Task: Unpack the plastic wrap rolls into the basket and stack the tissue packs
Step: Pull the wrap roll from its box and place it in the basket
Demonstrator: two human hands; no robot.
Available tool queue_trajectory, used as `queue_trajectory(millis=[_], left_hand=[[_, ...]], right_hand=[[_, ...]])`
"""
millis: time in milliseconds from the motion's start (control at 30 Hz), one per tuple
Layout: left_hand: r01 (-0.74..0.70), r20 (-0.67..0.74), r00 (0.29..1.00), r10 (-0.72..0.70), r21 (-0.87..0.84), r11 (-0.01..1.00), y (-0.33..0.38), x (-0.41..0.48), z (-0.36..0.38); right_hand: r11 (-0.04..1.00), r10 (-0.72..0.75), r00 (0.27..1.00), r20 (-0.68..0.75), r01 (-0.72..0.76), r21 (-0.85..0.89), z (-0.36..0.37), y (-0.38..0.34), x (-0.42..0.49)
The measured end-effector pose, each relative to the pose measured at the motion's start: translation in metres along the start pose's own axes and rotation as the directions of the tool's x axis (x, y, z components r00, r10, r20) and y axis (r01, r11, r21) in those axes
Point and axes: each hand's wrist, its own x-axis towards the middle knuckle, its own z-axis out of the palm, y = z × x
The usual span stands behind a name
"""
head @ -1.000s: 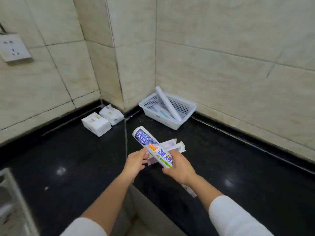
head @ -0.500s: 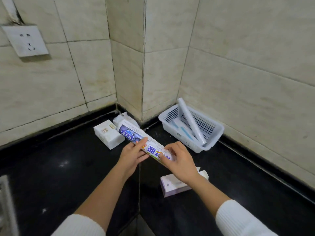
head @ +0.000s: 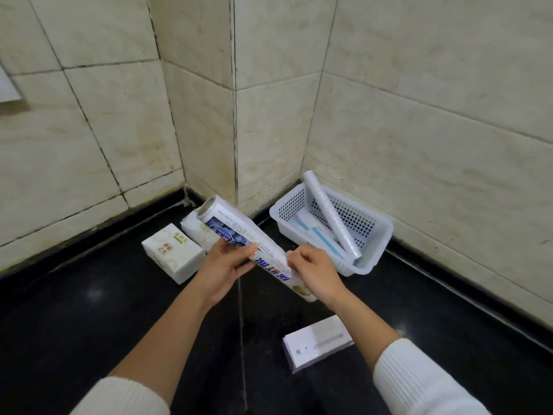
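I hold a plastic wrap roll (head: 239, 232) in a printed blue and white paper wrapper, tilted over the black counter. My left hand (head: 226, 266) grips its middle from below. My right hand (head: 314, 271) pinches the wrapper's edge near the lower end. The roll's bare tube end sticks out at the upper left. A white perforated basket (head: 377, 232) in the corner holds an unwrapped roll (head: 330, 215) that leans on its rim. Two white tissue packs (head: 173, 253) (head: 196, 230) lie side by side behind my left hand. A pale purple pack (head: 317, 345) lies near my right forearm.
The black counter (head: 74, 319) meets beige tiled walls, with a protruding wall corner (head: 235, 115) behind the roll. A white wall socket (head: 7, 91) is cut off by the left edge. Blue and white strips (head: 323, 238) lie in the basket's bottom.
The roll was lifted and brought toward the wall corner, and the view has swung right and down. My right hand went from gripping the roll's lower end to pinching the wrapper's edge.
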Motion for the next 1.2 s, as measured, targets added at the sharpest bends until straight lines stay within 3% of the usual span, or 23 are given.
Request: queue_trajectory(millis=[167, 300, 467, 667, 867, 967, 1067, 1200], left_hand=[[0.032, 0.014, 0.999, -0.031, -0.035, 0.999, 0.0, 0.01, -0.005], [0.065, 0.067, 0.996, -0.063, -0.021, 0.998, -0.002, 0.016, -0.007], [0.105, 0.122, 0.987, -0.105, 0.005, 0.994, -0.001, 0.022, -0.006], [0.063, 0.174, 0.98, -0.101, 0.213, 0.975, 0.013, 0.04, 0.017], [0.081, 0.037, 0.995, -0.098, 0.32, 0.944, -0.001, 0.051, 0.066], [0.137, 0.135, 0.966, -0.222, 0.462, 0.876, -0.024, 0.045, 0.095], [0.192, 0.234, 0.892, -0.386, 0.579, 0.793, -0.07, 0.029, 0.135], [0.289, 0.172, 0.841, -0.513, 0.659, 0.695, -0.15, 0.007, 0.172]], right_hand=[[1.0, -0.007, 0.999, 0.039, 0.007, -0.011, 0.0, -0.001, 0.001], [0.955, -0.1, 0.992, 0.072, 0.116, -0.273, 0.003, 0.0, 0.005], [0.907, -0.133, 0.985, 0.114, 0.167, -0.387, 0.006, 0.001, 0.011], [0.988, -0.038, 0.998, 0.044, 0.044, -0.149, -0.008, -0.003, 0.012], [0.985, 0.128, 0.978, -0.166, -0.105, 0.136, -0.077, 0.004, -0.003], [0.973, 0.177, 0.928, -0.327, -0.115, 0.202, -0.128, 0.007, -0.015], [0.973, 0.208, 0.878, -0.432, -0.143, 0.179, -0.172, 0.015, -0.027], [0.965, 0.261, 0.855, -0.448, -0.24, 0.104, -0.193, 0.044, -0.047]])
